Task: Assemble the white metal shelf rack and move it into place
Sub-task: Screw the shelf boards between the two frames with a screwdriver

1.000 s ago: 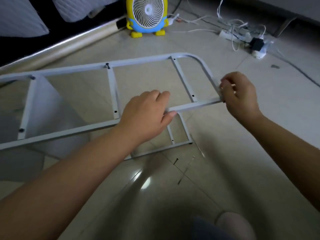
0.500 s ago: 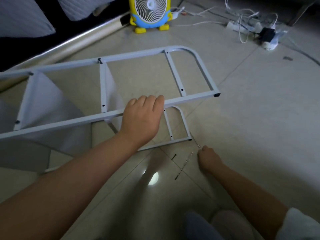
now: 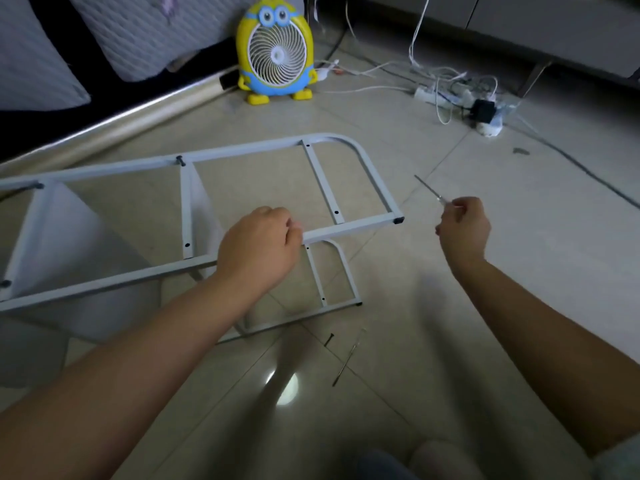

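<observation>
Change: right hand (image 3: 462, 225) has risen from the floor (image 3: 485, 306) beside the lower side frame (image 3: 347, 271) to mid-right of the frame and now carries a thin metal tool (image 3: 429, 190). The left hand (image 3: 258, 244) has kept its place on the upper side frame (image 3: 349, 229).
Meaning: with a tool taken up, the step in hand is probably driving a screw near the frame's free end. Assembly looks part-way done, and moving the rack is not yet begun.
Left hand: fingers curled over the near rail of the upper side frame, gripping it, at centre of frame.
Right hand: fingertips pinch the tool's handle end; its shaft points up and left, apart from the rack.
Task's thing: white metal rack (image 3: 242, 150) lies on its side on the floor, spanning left edge to centre. The upper side frame sits above the lower one, which rests on the tiles.
Counts: two side frames; two shelf panels (image 3: 69, 237) visible between them, others possibly beyond the left edge. The upper frame shows three dark screw heads and about three empty holes. One loose screw (image 3: 329, 340) and one second thin tool (image 3: 346, 358) lie at lower centre.
Surroundings: one yellow cartoon fan (image 3: 275, 51), top centre; one power strip (image 3: 446, 95) with tangled cables, upper right.
</observation>
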`<act>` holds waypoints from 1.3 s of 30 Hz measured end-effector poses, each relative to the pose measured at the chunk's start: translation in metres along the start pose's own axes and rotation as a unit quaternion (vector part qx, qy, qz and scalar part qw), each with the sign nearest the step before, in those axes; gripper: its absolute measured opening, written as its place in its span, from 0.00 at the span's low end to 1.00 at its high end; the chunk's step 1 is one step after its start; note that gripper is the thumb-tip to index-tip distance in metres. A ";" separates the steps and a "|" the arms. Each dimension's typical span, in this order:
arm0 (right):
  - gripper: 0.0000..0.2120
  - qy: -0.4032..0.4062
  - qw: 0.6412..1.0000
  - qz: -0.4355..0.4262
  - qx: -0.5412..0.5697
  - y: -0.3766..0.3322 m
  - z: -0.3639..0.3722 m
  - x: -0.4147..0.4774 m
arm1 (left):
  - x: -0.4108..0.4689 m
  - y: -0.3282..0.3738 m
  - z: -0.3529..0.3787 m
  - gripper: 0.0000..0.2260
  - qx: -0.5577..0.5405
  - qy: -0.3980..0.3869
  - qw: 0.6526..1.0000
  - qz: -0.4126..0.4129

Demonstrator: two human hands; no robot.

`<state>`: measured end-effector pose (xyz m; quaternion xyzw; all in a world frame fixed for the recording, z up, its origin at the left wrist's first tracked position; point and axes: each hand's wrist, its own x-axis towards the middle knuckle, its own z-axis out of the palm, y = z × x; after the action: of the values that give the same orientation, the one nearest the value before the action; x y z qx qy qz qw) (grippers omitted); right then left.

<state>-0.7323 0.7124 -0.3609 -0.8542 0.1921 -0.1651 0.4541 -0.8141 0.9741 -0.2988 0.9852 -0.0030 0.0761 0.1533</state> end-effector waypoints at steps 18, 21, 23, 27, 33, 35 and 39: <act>0.10 -0.307 0.898 -0.135 0.283 -0.217 0.116 -0.081 | 0.029 -0.083 -0.035 0.13 -0.115 0.081 0.957 -0.252; 0.12 -0.282 0.908 -0.191 0.246 -0.238 0.134 -0.087 | 0.031 -0.084 -0.039 0.18 -0.174 0.025 0.951 -0.252; 0.13 -0.246 0.916 -0.238 0.212 -0.249 0.146 -0.089 | 0.034 -0.085 -0.043 0.20 -0.210 0.005 0.946 -0.246; 0.08 -0.209 0.918 -0.293 0.168 -0.253 0.161 -0.097 | 0.034 -0.091 -0.043 0.25 -0.256 -0.020 0.941 -0.220; 0.14 -0.194 0.908 -0.339 0.149 -0.238 0.154 -0.112 | 0.031 -0.096 -0.046 0.26 -0.260 -0.049 0.943 -0.199; 0.18 -0.186 0.901 -0.366 0.138 -0.239 0.154 -0.106 | 0.030 -0.096 -0.047 0.27 -0.265 -0.051 0.943 -0.197; 0.13 -0.220 0.881 -0.405 0.107 -0.242 0.152 -0.098 | 0.030 -0.100 -0.048 0.29 -0.286 -0.059 0.933 -0.209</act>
<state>-0.7050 0.9916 -0.2493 -0.8181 -0.2938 -0.1621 0.4670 -0.7884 1.0844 -0.2789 0.8808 0.1721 -0.0199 0.4406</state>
